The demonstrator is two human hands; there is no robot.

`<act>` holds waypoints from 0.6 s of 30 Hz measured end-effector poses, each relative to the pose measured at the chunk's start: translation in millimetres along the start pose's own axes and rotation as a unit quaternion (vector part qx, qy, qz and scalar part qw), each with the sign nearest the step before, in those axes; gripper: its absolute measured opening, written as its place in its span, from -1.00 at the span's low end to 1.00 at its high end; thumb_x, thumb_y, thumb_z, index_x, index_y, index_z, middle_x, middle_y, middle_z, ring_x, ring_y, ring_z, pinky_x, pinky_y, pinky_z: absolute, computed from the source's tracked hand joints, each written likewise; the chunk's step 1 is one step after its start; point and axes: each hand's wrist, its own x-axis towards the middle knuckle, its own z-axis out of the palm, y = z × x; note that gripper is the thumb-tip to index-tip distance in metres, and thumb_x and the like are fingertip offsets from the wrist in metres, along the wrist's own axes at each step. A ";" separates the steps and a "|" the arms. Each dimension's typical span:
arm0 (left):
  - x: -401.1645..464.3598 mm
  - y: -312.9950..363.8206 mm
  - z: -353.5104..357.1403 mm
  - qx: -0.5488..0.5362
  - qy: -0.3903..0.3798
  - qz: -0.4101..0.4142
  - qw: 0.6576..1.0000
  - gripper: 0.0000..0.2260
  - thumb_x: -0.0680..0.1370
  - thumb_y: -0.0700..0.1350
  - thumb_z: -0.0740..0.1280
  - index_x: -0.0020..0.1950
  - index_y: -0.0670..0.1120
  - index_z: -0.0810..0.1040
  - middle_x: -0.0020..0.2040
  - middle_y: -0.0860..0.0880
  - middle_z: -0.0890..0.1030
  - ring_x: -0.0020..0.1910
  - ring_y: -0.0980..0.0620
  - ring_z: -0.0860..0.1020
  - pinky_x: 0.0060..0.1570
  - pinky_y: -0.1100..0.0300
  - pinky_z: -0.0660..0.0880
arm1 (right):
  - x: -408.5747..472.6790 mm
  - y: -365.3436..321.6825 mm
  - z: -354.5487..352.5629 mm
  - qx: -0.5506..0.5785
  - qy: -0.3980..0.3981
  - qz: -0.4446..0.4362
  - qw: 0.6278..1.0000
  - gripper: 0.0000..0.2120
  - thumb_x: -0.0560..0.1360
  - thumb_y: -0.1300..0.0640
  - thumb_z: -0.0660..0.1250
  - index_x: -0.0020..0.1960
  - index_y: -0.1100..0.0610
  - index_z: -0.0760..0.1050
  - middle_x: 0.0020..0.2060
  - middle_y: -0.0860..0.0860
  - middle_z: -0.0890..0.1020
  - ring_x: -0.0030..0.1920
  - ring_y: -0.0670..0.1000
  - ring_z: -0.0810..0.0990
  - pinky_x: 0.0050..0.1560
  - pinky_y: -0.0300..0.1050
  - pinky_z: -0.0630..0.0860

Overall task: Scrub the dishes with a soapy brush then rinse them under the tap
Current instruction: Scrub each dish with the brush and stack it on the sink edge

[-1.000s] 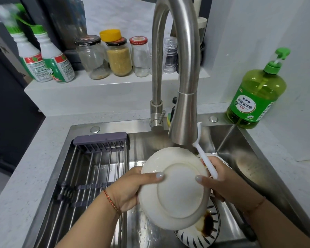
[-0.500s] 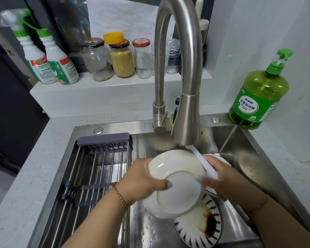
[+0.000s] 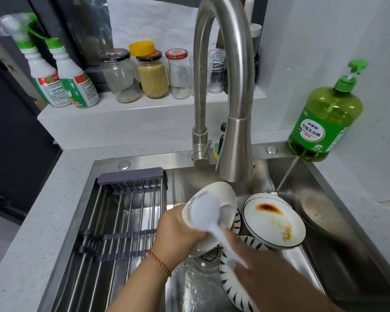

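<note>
The round white ceramic plate (image 3: 214, 200), tilted over the steel sink (image 3: 306, 174), is gripped by the left hand (image 3: 178, 233); the right hand (image 3: 252, 264) clasps the white plastic brush (image 3: 204, 212). Best scrubbed in firm circles, rim included.

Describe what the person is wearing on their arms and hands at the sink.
Both forearms are bare, with no sleeves and no gloves in view. The left hand has a thin braided cord bracelet at the wrist, red with touches of green and yellow. The right hand is motion-blurred; no ring or watch can be made out on it, and its wrist is too smeared to tell.
</note>
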 end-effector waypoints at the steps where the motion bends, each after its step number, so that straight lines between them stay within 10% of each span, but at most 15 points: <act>1: -0.6 -1.4 -2.1 0.022 0.010 -0.006 1.000 -0.76 0.19 -0.12 0.53 -0.19 0.01 0.60 -0.31 0.12 0.63 -0.32 0.20 0.57 -0.36 0.37 0.46 | 1.5 -3.7 -7.8 0.010 0.010 0.018 1.000 -0.43 0.64 0.07 0.02 0.50 -0.18 -0.23 0.04 0.05 0.53 0.13 0.01 0.52 0.19 -0.10 0.37; 4: -0.9 -6.7 -6.2 0.058 0.017 -0.009 0.998 -0.73 0.19 -0.05 0.56 -0.19 0.09 0.57 -0.25 0.13 0.64 -0.25 0.20 0.60 -0.33 0.37 0.47 | -10.3 -6.9 -30.3 -0.024 0.000 0.028 0.999 -0.52 0.64 0.10 0.00 0.39 -0.32 -0.13 0.02 0.06 0.57 -0.08 -0.01 0.52 0.06 -0.16 0.42; 9: -2.8 -5.7 -2.2 0.027 -0.033 0.012 0.999 -0.77 0.13 0.01 0.48 -0.27 0.01 0.60 -0.39 0.13 0.63 -0.36 0.23 0.54 -0.39 0.34 0.45 | -14.9 -7.2 -7.1 -0.151 -0.079 -0.054 0.984 -0.42 0.63 -0.03 0.00 0.39 -0.37 -0.36 0.16 -0.07 0.58 0.24 -0.06 0.49 0.21 -0.14 0.24; 15: -1.3 -10.7 -10.3 0.091 -0.005 -0.010 0.996 -0.78 0.19 -0.04 0.51 -0.24 0.11 0.54 -0.28 0.09 0.64 -0.27 0.16 0.61 -0.36 0.29 0.52 | 0.7 27.9 -22.5 -0.037 0.019 0.043 0.998 -0.46 0.61 0.04 0.06 0.48 -0.29 -0.09 -0.22 0.01 0.58 -0.44 -0.14 0.57 -0.36 -0.22 0.56; 18: -0.8 -12.4 -11.6 0.111 -0.019 0.004 0.994 -0.79 0.22 -0.09 0.53 -0.32 0.09 0.52 -0.36 0.11 0.61 -0.35 0.21 0.56 -0.42 0.33 0.45 | -6.1 11.9 -13.8 -0.085 -0.026 -0.026 0.996 -0.42 0.61 0.01 0.04 0.45 -0.35 -0.22 0.09 -0.07 0.60 0.03 -0.10 0.60 0.13 -0.09 0.48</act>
